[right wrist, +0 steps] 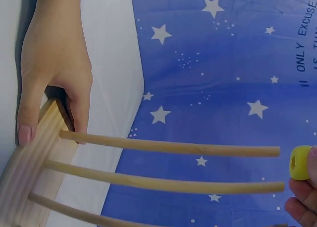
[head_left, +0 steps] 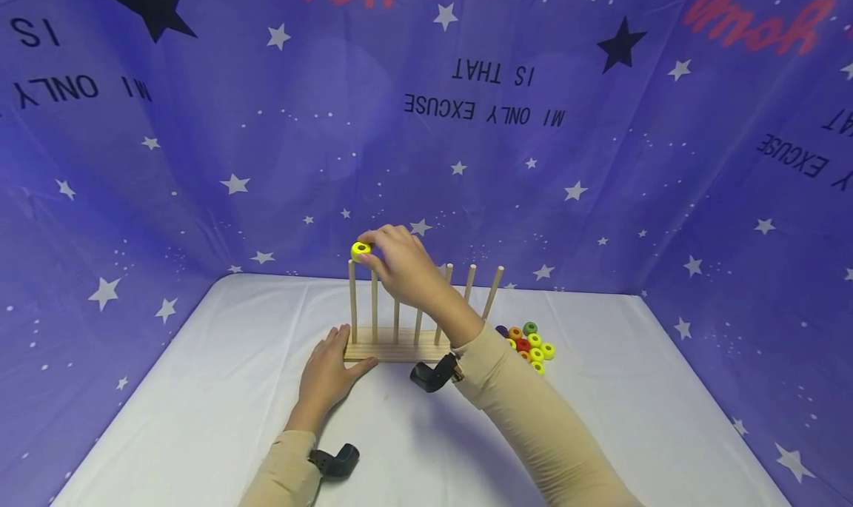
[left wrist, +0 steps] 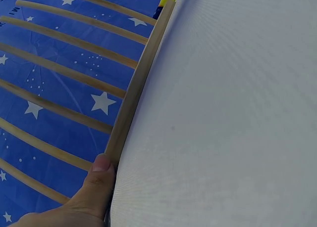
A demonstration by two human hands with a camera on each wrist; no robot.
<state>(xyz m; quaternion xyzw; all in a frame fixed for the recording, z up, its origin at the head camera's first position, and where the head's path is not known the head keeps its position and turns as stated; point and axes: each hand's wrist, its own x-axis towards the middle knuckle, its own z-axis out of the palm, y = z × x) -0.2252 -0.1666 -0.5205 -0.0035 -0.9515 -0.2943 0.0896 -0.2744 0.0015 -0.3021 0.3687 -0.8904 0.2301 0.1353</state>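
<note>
My right hand (head_left: 408, 269) pinches a yellow ring-shaped bead (head_left: 356, 254) between thumb and fingers. The bead is just above the top of the leftmost peg (head_left: 353, 300), with its hole showing; in the right wrist view the yellow bead (right wrist: 303, 162) is a short gap past the peg tips. Several upright pegs rise in a row from a wooden base (head_left: 393, 354). At the base's left end, my left hand (head_left: 326, 374) grips it, thumb along the front edge and fingers at the end and behind. The right forearm hides part of the base and some pegs.
Right of the stand lies a loose group of beads: several yellow, plus red (head_left: 523, 345), orange (head_left: 515, 333), green (head_left: 530, 328) and a dark one (head_left: 501, 331). A white cloth (head_left: 200, 418) covers the table. A blue star-printed curtain (head_left: 320, 181) closes the back and sides.
</note>
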